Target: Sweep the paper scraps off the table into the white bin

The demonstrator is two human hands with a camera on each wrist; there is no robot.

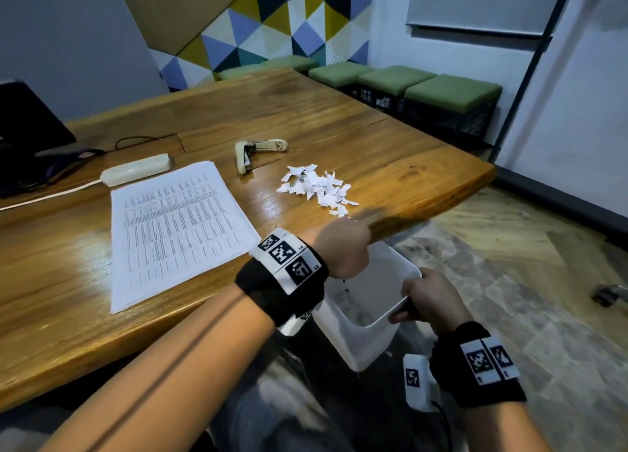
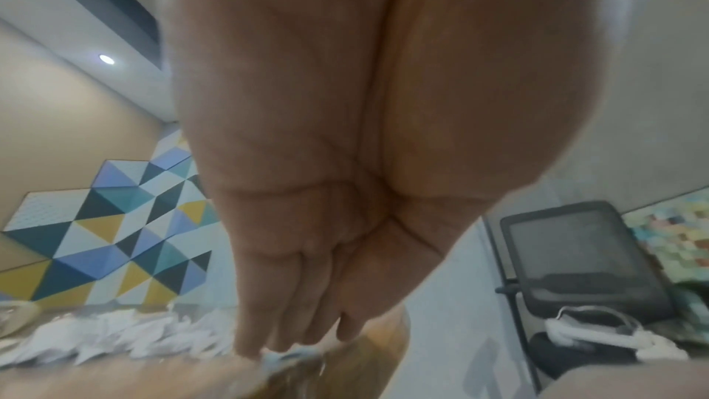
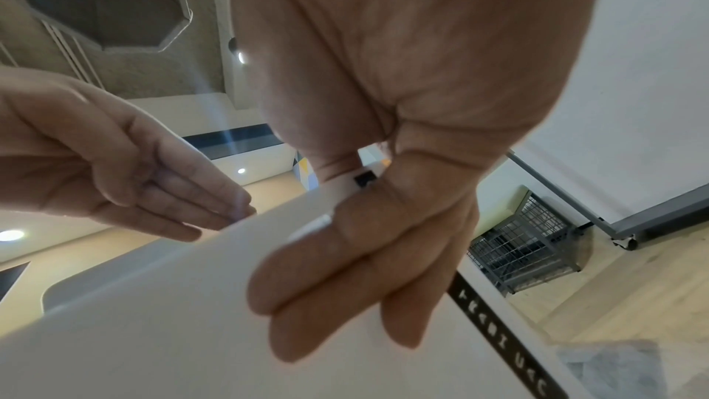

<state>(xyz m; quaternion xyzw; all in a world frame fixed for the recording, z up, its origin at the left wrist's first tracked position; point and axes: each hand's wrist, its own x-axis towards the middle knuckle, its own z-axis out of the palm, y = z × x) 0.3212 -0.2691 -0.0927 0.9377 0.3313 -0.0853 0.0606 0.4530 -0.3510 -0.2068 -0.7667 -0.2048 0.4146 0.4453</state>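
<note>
A heap of torn white paper scraps [image 1: 316, 188] lies on the wooden table [image 1: 238, 118] near its front right edge. My left hand [image 1: 343, 247] stands on edge at the table's rim with straight fingers [image 2: 283, 308] together, touching a few scraps [image 2: 115, 342] at their tips. The white bin [image 1: 367, 302] hangs below the table edge, tilted, and my right hand [image 1: 424, 298] grips its rim [image 3: 192, 269], thumb inside and fingers [image 3: 345, 269] outside. A few dark specks lie inside the bin.
A stack of printed sheets [image 1: 176, 227] lies left of my left hand. A beige stapler [image 1: 255, 152] sits behind the scraps, a white power strip [image 1: 136, 173] further left. Green stools [image 1: 441, 98] line the far wall. An office chair [image 2: 583, 260] stands off the table's edge.
</note>
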